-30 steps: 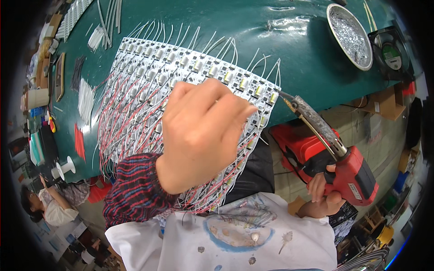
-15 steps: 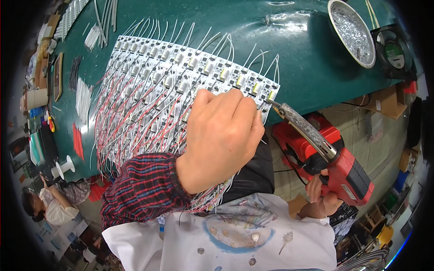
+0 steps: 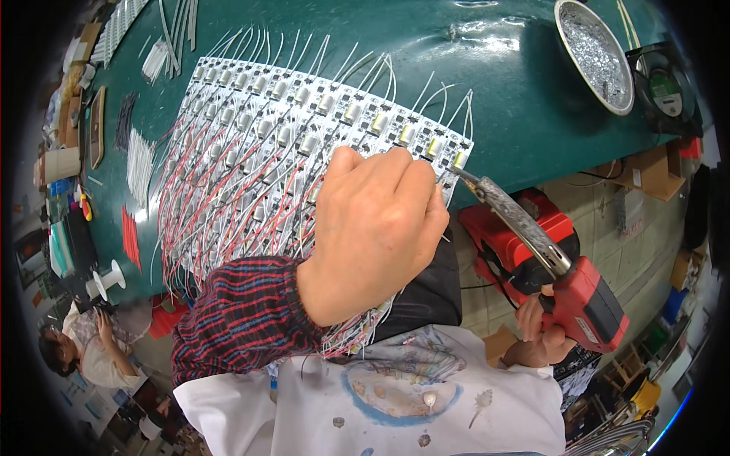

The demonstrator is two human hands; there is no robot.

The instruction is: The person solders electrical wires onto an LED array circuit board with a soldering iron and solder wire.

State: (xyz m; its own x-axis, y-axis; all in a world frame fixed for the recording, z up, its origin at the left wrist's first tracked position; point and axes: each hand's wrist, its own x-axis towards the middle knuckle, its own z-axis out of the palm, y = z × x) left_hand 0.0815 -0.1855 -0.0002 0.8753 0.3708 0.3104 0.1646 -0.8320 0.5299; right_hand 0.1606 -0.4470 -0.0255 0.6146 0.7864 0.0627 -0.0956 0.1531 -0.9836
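We work at the near edge of a green tabletop (image 3: 494, 99), where a large panel of white circuit boards (image 3: 289, 152) lies flat, its near end hanging past the table's edge over our lap. Our left hand (image 3: 376, 228) rests on the near right part of the panel, knuckles up and fingers curled down onto the boards; what the fingertips pinch is hidden under the hand, so we cannot tell whether they hold anything. Our left forearm wears a red and dark plaid sleeve (image 3: 243, 319). Our right hand (image 3: 540, 330) is closed around the grip of a red soldering gun (image 3: 585, 304), held off the table's near right edge, and its long metal barrel (image 3: 513, 220) slants up to the left so that the tip meets the right corner of the panel, just beside our left fingers. Thin white and red wires (image 3: 220, 213) run across the boards, with white leads sticking out past the far edge of the panel. Near the far right corner of the tabletop stands a round metal bowl (image 3: 566, 30) filled with silvery scraps, and just beside it a small black fan (image 3: 665, 87). Bundles of cut white wire (image 3: 139, 163) lie along the left edge. Beyond that edge another person (image 3: 76, 353) sits lower down.
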